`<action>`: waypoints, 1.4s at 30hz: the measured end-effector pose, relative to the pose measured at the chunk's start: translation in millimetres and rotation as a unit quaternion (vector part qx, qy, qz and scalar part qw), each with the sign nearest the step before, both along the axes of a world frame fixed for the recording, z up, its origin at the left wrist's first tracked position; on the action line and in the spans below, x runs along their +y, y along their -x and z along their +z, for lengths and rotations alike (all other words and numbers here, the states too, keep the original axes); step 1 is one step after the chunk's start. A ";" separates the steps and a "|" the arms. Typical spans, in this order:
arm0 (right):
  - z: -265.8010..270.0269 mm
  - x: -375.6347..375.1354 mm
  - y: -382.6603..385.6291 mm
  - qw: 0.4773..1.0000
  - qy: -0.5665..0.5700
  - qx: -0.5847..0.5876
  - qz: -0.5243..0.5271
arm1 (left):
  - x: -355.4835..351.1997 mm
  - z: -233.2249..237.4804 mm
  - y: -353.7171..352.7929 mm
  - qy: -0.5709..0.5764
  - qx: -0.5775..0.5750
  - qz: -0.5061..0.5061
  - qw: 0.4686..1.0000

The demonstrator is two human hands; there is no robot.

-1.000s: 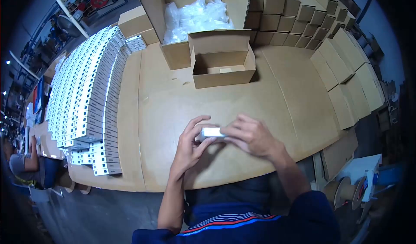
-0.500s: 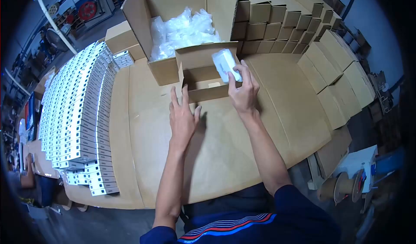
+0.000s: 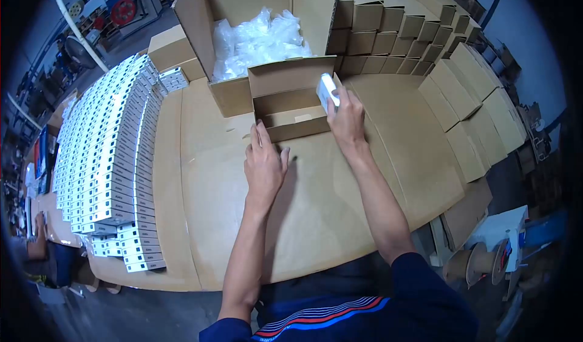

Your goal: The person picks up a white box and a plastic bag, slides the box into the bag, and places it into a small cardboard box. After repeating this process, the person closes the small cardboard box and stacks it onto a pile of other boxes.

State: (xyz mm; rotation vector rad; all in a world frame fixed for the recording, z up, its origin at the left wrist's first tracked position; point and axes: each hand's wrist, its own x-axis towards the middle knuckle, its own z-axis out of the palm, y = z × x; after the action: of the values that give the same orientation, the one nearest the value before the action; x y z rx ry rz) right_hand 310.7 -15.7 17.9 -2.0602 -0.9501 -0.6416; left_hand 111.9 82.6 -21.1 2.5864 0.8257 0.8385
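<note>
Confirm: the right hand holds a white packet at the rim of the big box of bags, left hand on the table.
Wrong box. In the head view the right hand holds the packet at the rim of the small open box; the left hand is on the table.

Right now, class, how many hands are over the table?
2. The left hand lies flat on the table, fingertips at the small open box; the right hand holds a white packet at that box's right end.
</note>
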 end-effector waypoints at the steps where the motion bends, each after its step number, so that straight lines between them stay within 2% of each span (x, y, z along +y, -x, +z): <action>1: -1.7 0.2 0.3 1.000 0.023 -0.013 -0.010 | -0.7 0.2 0.3 -0.001 0.005 0.003 1.000; 3: -6.5 -0.4 -2.0 0.996 0.073 -0.024 -0.036 | -1.2 2.1 0.7 -0.003 0.010 0.007 1.000; 6: -16.5 1.8 -4.5 0.995 0.076 -0.031 -0.057 | 0.0 6.7 0.9 -0.001 0.010 0.006 1.000; 7: -12.2 2.9 -1.0 0.994 0.079 0.011 -0.072 | -0.7 6.5 2.1 0.001 0.013 0.007 1.000; 10: -26.6 6.6 -8.2 0.989 0.102 -0.008 -0.105 | -2.3 4.8 4.1 0.000 0.023 0.008 1.000; 13: -30.1 1.9 -9.3 0.994 0.071 -0.044 -0.069 | -5.4 11.3 7.7 0.040 0.037 0.003 0.998; 16: -16.8 -12.3 7.2 0.982 0.172 0.021 -0.080 | -5.3 17.1 6.7 0.074 0.055 0.003 0.996; 17: -19.1 -18.9 3.1 0.972 0.221 0.056 -0.054 | -5.8 17.6 5.2 0.083 0.061 0.006 0.995; 20: -20.4 -22.2 10.3 0.961 0.265 0.043 -0.068 | -0.6 3.2 2.1 0.019 0.020 0.002 1.000; 24: -21.2 -16.8 9.7 0.966 0.242 0.079 -0.056 | 1.6 6.7 8.0 0.048 -0.004 -0.027 0.998; 26: -9.5 -13.3 13.9 0.952 0.276 0.106 -0.083 | 5.2 12.6 20.2 0.063 -0.032 -0.082 0.994; 27: 1.3 -11.7 21.4 0.956 0.256 0.116 -0.082 | 5.8 20.1 28.6 0.071 -0.024 -0.093 0.993; 29: 15.8 -1.2 36.1 0.978 0.177 0.013 -0.105 | 16.6 39.3 50.3 0.094 -0.037 -0.088 0.991; 31: 28.1 14.4 49.9 0.998 0.063 -0.010 0.015 | 30.6 52.8 70.0 0.129 -0.072 -0.066 0.987; 33: 55.6 40.0 76.6 0.991 -0.053 -0.035 0.116 | 65.0 49.5 83.6 0.092 -0.102 -0.025 0.990; 35: 64.7 70.8 100.3 0.975 -0.053 -0.034 0.213 | 106.5 47.9 93.4 0.050 -0.136 0.005 0.989; 38: 62.3 128.4 128.9 0.933 -0.045 0.024 0.357 | 175.8 39.1 91.8 0.055 -0.072 0.049 0.995; 40: 47.9 173.3 141.2 0.921 -0.008 0.058 0.386 | 229.8 21.2 77.8 -0.001 -0.083 0.053 0.995; 42: 30.1 221.8 151.5 0.909 -0.063 0.121 0.395 | 279.3 10.0 61.8 -0.095 -0.102 0.056 0.989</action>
State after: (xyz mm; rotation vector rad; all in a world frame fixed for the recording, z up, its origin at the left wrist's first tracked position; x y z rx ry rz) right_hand 159.2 206.1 48.0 -1.4086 -1.4135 -0.0076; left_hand 50.2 361.9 -11.1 2.5733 0.8742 1.2477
